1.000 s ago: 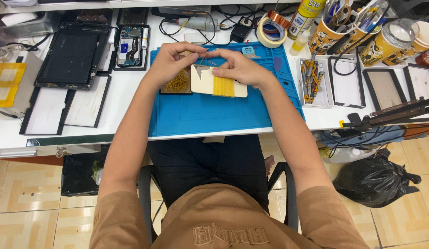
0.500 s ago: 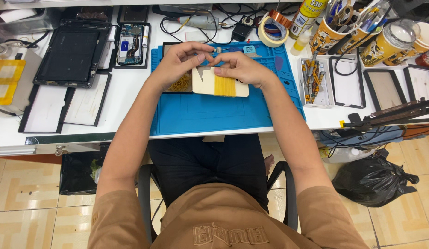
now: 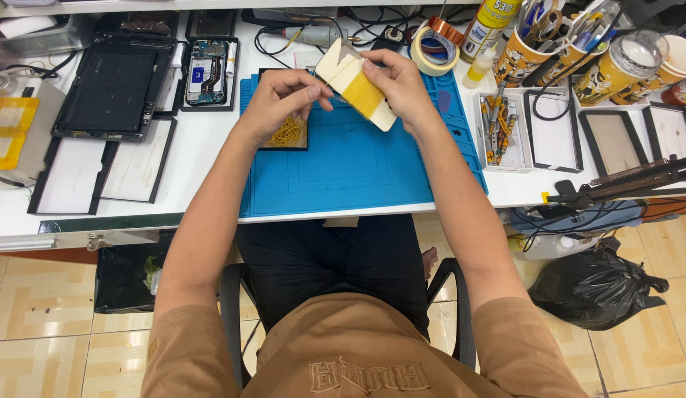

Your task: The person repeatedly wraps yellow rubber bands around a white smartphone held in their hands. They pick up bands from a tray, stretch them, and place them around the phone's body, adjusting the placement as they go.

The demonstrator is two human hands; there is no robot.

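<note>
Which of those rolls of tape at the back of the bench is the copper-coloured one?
The smaller roll of tape behind, standing tilted against the bigger one. The big cream roll lies flat beside the blue mat, close to the right hand.

Tan short-sleeved shirt (image 3: 365,354) (embossed chest lettering), black trousers (image 3: 336,258), bare forearms.

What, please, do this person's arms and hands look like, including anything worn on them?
The left hand and right hand are gloveless, with no rings, watch or bracelet visible. Both forearms are uncovered; short tan T-shirt sleeves end above the elbows.
</note>
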